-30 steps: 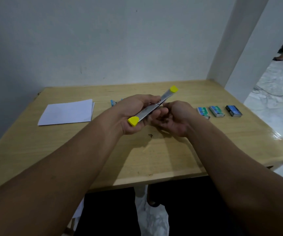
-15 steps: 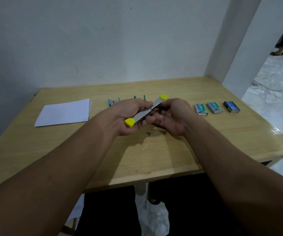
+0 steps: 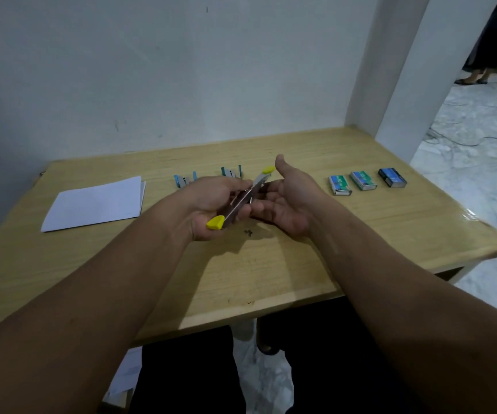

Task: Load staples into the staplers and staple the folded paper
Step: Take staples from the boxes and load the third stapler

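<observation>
The left hand (image 3: 211,204) is closed around a slim metal stapler with yellow plastic end caps (image 3: 242,201), swung fully open above the pale wooden surface (image 3: 360,234), probably to bare its staple channel for loading. The right hand (image 3: 286,201) lies open, palm up, just beside it, holding nothing I can make out. The folded white paper (image 3: 94,203) waits at the left, and three small staple boxes (image 3: 366,181) sit at the right, within easy reach.
</observation>
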